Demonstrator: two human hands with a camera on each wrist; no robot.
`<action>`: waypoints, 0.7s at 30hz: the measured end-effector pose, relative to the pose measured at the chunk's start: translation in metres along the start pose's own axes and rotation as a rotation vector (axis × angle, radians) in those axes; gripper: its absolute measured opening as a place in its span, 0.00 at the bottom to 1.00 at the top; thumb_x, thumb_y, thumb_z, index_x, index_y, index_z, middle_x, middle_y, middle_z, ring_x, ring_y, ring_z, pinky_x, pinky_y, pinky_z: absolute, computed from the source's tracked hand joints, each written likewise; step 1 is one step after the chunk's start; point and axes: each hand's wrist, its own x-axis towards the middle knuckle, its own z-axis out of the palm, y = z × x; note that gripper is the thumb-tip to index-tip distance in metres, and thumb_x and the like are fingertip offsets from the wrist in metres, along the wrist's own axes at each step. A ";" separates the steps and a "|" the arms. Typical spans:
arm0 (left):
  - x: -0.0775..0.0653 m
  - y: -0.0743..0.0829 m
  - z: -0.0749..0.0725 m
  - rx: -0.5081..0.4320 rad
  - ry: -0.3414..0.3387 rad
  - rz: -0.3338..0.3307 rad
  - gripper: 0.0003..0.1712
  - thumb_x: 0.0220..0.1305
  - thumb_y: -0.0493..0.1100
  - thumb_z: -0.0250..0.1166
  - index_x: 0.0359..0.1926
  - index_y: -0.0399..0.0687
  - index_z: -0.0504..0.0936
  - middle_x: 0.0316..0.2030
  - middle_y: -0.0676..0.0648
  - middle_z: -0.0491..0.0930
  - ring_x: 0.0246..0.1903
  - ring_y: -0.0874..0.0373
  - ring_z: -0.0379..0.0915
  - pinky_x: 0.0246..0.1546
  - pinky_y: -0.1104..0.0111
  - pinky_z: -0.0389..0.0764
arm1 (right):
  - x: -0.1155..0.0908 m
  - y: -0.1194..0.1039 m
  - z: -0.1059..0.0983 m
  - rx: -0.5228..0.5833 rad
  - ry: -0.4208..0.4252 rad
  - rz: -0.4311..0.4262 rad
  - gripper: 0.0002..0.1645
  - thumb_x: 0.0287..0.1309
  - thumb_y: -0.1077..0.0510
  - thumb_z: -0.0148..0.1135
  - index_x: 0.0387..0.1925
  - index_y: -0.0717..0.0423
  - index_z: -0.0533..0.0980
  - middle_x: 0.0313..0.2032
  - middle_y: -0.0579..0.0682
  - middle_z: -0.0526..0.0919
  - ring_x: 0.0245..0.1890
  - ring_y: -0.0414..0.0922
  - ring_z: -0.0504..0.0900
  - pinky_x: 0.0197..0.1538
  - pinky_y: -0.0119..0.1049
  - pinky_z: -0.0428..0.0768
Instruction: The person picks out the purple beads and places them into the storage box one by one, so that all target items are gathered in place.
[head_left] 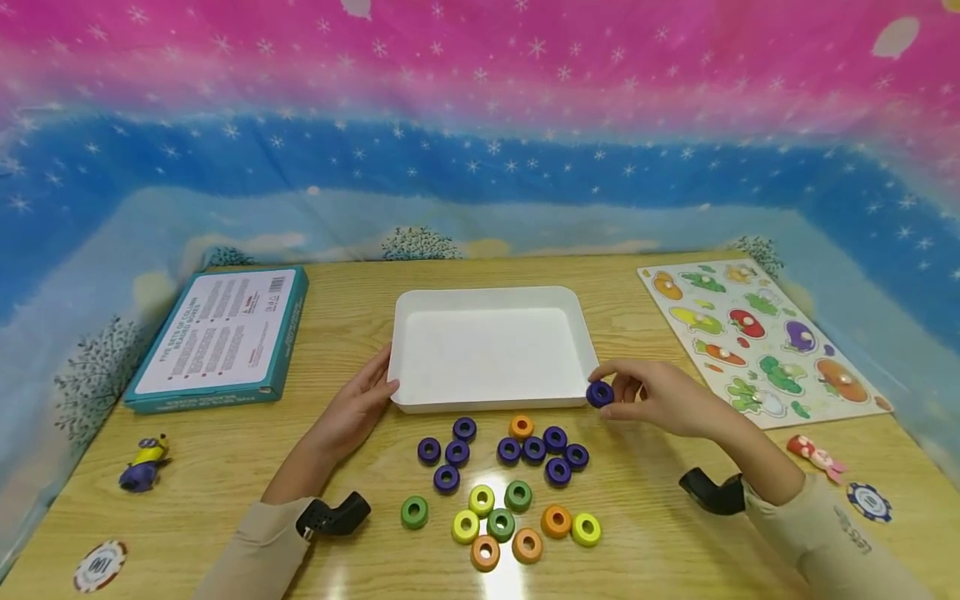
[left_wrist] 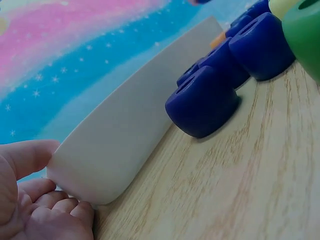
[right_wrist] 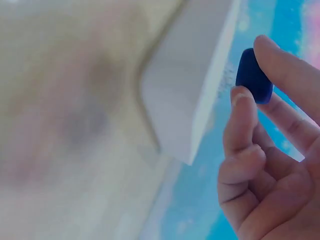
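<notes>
A shallow white tray (head_left: 491, 398) stands on the table. At its front left corner my left hand (head_left: 356, 412) holds it, thumb at the edge and fingers along the side; the left wrist view shows those fingers curled. Thumb and fingertips of my right hand (head_left: 660, 398) pinch a dark purple ring bead (head_left: 600, 393) beside the tray's front right corner. The right wrist view shows this bead (right_wrist: 254, 77) raised off the table. In front of the tray lie several purple beads (head_left: 457, 453), along with green (head_left: 414, 512), yellow (head_left: 465, 527) and orange (head_left: 557, 521) ones.
A teal box (head_left: 217, 333) lies at the back left, a vegetable puzzle board (head_left: 757, 333) at the right. Small toy figures (head_left: 146, 463) and poker chips (head_left: 101, 566) lie near the sides. A patterned cloth (head_left: 480, 150) hangs behind the table.
</notes>
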 end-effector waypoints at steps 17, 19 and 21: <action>0.001 -0.003 -0.001 0.005 -0.022 0.004 0.34 0.62 0.32 0.44 0.64 0.44 0.38 0.64 0.48 0.35 0.61 0.58 0.31 0.58 0.65 0.40 | 0.062 0.008 0.019 -0.157 -0.047 0.054 0.21 0.41 0.50 0.63 0.42 0.50 0.75 0.21 0.37 0.74 0.19 0.37 0.69 0.22 0.31 0.67; 0.001 -0.002 -0.001 0.013 -0.019 0.004 0.33 0.62 0.32 0.44 0.64 0.44 0.38 0.64 0.48 0.34 0.61 0.58 0.30 0.58 0.65 0.40 | 0.064 0.005 0.020 -0.219 -0.061 0.085 0.21 0.40 0.49 0.64 0.41 0.48 0.76 0.21 0.36 0.74 0.20 0.36 0.69 0.23 0.31 0.67; 0.001 -0.002 -0.001 0.014 -0.017 0.004 0.34 0.62 0.32 0.43 0.64 0.44 0.37 0.64 0.48 0.34 0.61 0.58 0.30 0.58 0.65 0.40 | 0.066 0.002 0.022 -0.287 -0.065 0.106 0.20 0.39 0.48 0.64 0.40 0.45 0.76 0.21 0.35 0.74 0.20 0.36 0.69 0.23 0.31 0.66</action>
